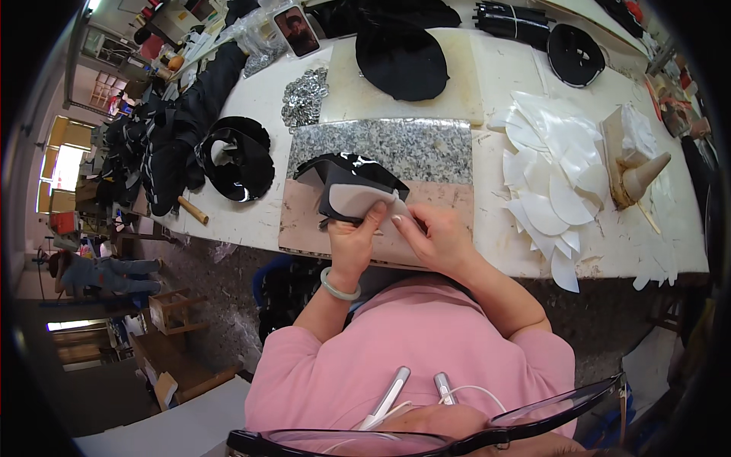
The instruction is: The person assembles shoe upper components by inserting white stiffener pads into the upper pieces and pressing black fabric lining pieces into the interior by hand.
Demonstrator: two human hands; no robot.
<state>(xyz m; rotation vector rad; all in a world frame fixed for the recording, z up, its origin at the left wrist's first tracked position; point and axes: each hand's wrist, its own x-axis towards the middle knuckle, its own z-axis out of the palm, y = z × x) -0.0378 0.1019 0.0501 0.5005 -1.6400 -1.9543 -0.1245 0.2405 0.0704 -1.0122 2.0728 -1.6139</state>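
A curved, glossy black shoe upper (312,170) is held up over the near edge of the worktable. Against its dark grey inner side lies a pale, rounded stiffener piece (353,199). My left hand (355,242) grips both from below, thumb pressed on the pale piece and its other fingers mostly hidden behind. My right hand (440,238) pinches the right end of the pale piece between thumb and fingers, where it bends upward. Just under the work are a pinkish board (449,204) and a speckled grey stone slab (426,148).
Many white curved pieces (544,179) lie piled to the right, beside a stand with a cone-shaped tip (643,179). More black uppers (237,160) sit left and at the back. Silver bits (304,99), a phone (296,32) and a wooden stick (193,210) are also on the table.
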